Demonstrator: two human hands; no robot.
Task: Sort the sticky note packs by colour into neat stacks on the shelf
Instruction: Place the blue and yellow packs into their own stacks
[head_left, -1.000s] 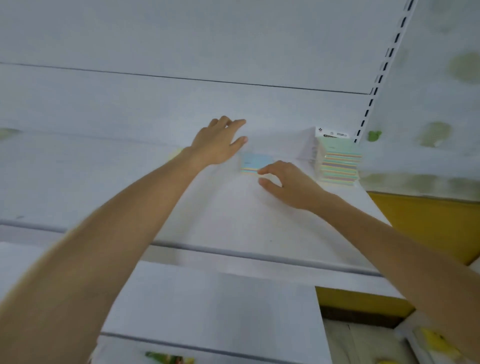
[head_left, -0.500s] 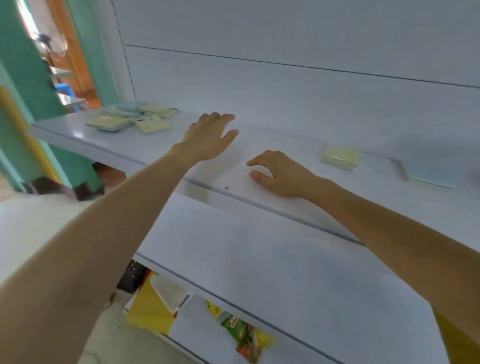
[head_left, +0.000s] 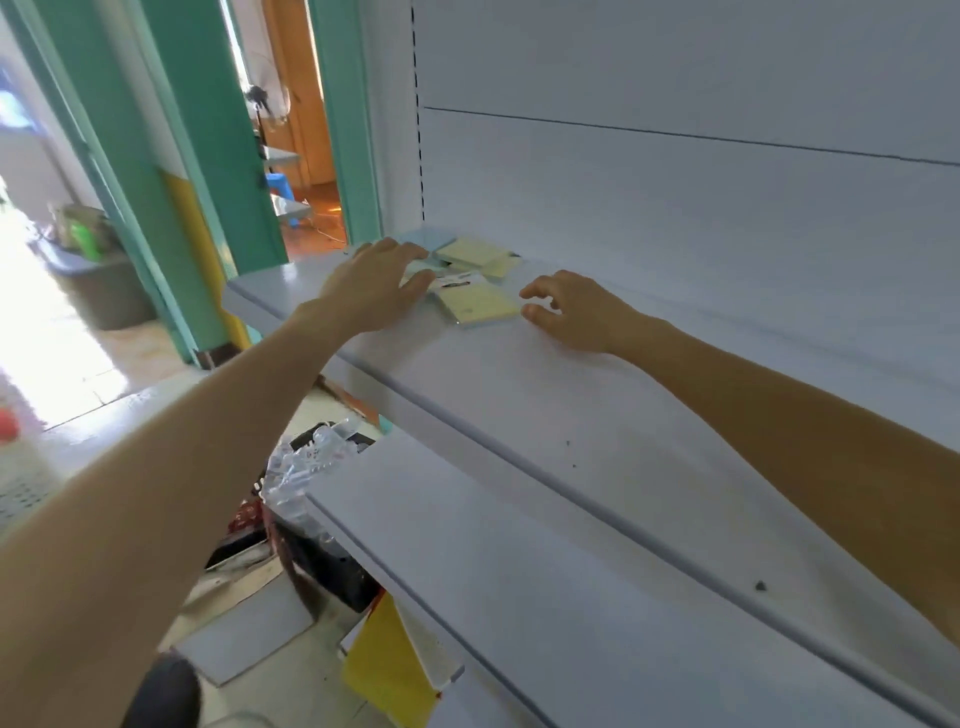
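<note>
I observe both bare arms extended over the white shelf (head_left: 519, 395), toward its far left end. A loose pile of sticky note packs (head_left: 470, 270) lies there, against the back panel (head_left: 675, 208). The nearest pack (head_left: 480, 304) is yellow and lies flat at the front of the pile. Behind it I note a further yellow pack (head_left: 472, 251) and a blue pack (head_left: 428, 239), overlapping and unsorted.

The left hand (head_left: 374, 291) is palm down at the left edge of the pile. Its fingers are spread wide and flat, with the fingertips (head_left: 415, 252) over the blue pack and the thumb beside the nearest pack. It grips nothing. Whether it presses on the packs, I cannot tell.

The right hand (head_left: 576, 312) rests on the bare shelf just right of the nearest pack. Its fingers are curled loosely and parted, empty, not touching the pack.

A lower shelf (head_left: 519, 597) runs beneath. A green door frame (head_left: 208, 156) stands to the left.
</note>
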